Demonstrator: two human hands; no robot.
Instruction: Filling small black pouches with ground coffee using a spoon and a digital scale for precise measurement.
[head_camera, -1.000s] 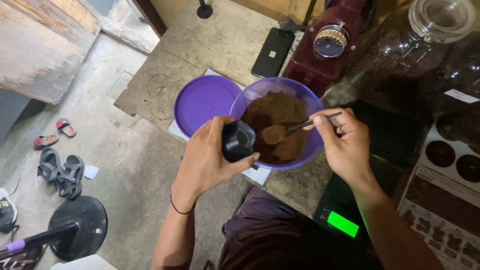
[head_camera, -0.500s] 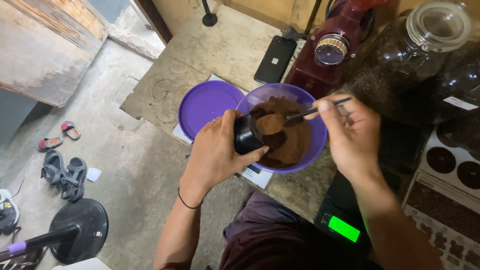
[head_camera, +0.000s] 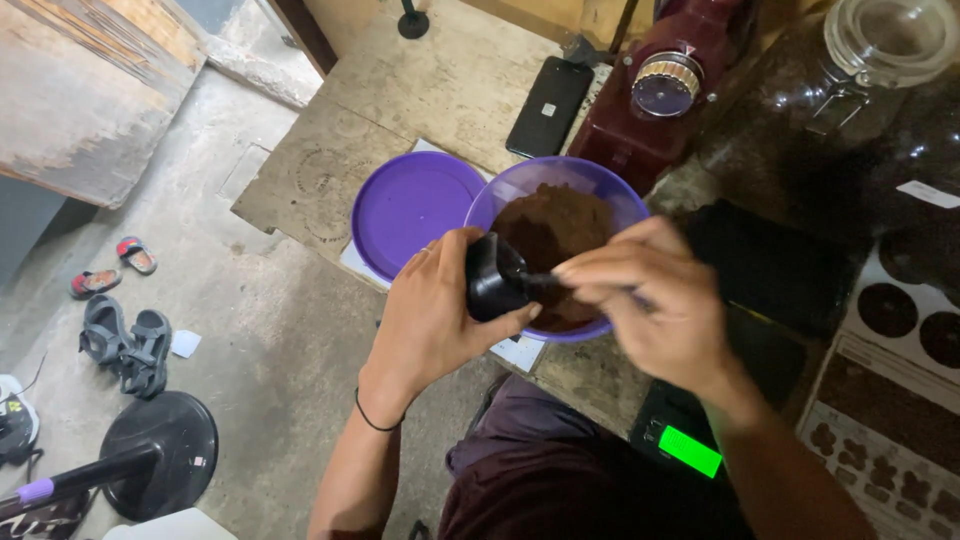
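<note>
Left hand (head_camera: 435, 320) is wrapped around a small black cup (head_camera: 492, 280), mouth tilted toward the bowl. Right hand (head_camera: 655, 305) has fingers pinched together just past the cup's mouth, over the bowl's near rim; whatever it pinches is hidden, so can't tell what it grips.

Largest down: worn concrete table (head_camera: 440, 90), glass jar (head_camera: 870, 70) at right, dark red grinder (head_camera: 655, 95) behind the bowl. Purple bowl (head_camera: 610, 185) of brown ground powder (head_camera: 550, 235) sits at the near table edge, purple lid (head_camera: 410, 210) flat just beside it on the left, black phone (head_camera: 549, 105) behind. Scale with a green display (head_camera: 690, 450) sits low by the right forearm.

Risks, as I read it: cup is held over the rim, not mid-bowl, so powder could drop onto the table or lap. Bowl sits near the edge, so a nudge from either wrist could tip it off.
</note>
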